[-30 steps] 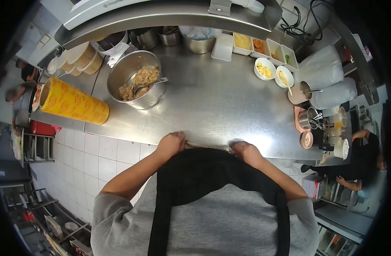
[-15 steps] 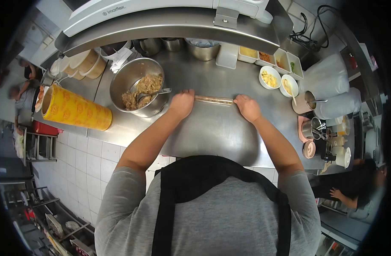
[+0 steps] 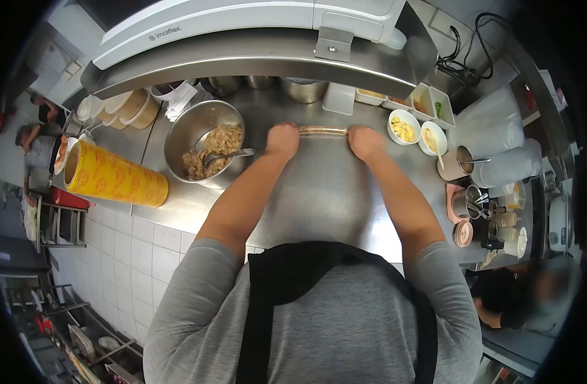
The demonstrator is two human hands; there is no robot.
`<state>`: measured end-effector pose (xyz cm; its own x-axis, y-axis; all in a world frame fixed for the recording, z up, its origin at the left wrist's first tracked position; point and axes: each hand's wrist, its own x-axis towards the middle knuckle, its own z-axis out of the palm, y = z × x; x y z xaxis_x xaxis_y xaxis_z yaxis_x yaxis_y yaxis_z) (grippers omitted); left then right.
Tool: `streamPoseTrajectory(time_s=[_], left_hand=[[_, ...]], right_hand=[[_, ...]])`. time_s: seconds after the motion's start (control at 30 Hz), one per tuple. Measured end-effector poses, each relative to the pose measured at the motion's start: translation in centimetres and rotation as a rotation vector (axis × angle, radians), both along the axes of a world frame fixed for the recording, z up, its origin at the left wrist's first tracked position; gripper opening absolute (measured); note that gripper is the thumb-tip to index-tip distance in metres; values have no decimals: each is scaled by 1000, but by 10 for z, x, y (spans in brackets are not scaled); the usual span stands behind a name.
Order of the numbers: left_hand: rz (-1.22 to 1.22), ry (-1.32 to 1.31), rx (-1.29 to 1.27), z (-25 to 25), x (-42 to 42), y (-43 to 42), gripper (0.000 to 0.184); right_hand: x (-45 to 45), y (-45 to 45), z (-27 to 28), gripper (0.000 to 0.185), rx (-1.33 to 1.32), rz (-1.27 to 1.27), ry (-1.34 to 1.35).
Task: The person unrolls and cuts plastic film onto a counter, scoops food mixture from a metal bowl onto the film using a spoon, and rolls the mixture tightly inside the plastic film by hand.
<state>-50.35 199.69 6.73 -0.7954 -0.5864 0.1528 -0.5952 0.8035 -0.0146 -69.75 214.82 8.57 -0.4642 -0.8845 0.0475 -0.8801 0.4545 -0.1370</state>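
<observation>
A slim, film-wrapped roll (image 3: 323, 131) with a brownish filling lies across the far part of the steel worktop (image 3: 319, 192). My left hand (image 3: 282, 139) is closed on its left end, and my right hand (image 3: 368, 142) grips the right end. Left of my left hand stands a steel mixing bowl (image 3: 181, 131) holding a chunky minced mixture (image 3: 222, 139) and a metal spoon (image 3: 232, 154). Two white bowls with pale yellow food, a left one (image 3: 403, 127) and a right one (image 3: 433, 137), sit beyond my right hand.
A big yellow roll of film (image 3: 117, 173) rests at the left. A steel shelf (image 3: 255, 61) overhangs the back. White trays of ingredients (image 3: 423, 101), metal cups of utensils (image 3: 467, 201) and plastic bags (image 3: 491, 121) line the right. Another person (image 3: 523, 294) is at the lower right.
Both hands have moved forward, away from my body, carrying the wrapped roll toward the shelf. My fingers now curl more fully over its ends. The person at lower right has shifted.
</observation>
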Motion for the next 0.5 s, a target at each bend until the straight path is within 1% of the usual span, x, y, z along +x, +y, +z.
streamPoseTrajectory(time_s=[0.07, 0.17, 0.2, 0.27, 0.37, 0.4, 0.43, 0.5], left_hand=[[13, -27, -17, 8, -7, 4, 17], [37, -128, 33, 26, -12, 15, 16], [26, -190, 65, 35, -12, 20, 16], [2, -323, 131, 52, -3, 35, 17], [-148, -423, 109, 80, 31, 75, 18], [-200, -432, 148, 88, 47, 90, 18], [-252, -440, 188, 90, 62, 101, 18], [-269, -438, 255, 81, 82, 117, 18]], right_hand=[[6, -6, -5, 26, -23, 44, 159], [11, -5, -6, 25, -40, 108, 197], [14, -2, -3, 24, 3, 125, 196], [27, 16, 1, 22, 93, 156, 187], [70, 61, 56, 20, 316, 206, 94], [83, 79, 65, 20, 335, 205, 64], [94, 95, 71, 21, 354, 204, 33], [114, 118, 74, 22, 415, 174, -41]])
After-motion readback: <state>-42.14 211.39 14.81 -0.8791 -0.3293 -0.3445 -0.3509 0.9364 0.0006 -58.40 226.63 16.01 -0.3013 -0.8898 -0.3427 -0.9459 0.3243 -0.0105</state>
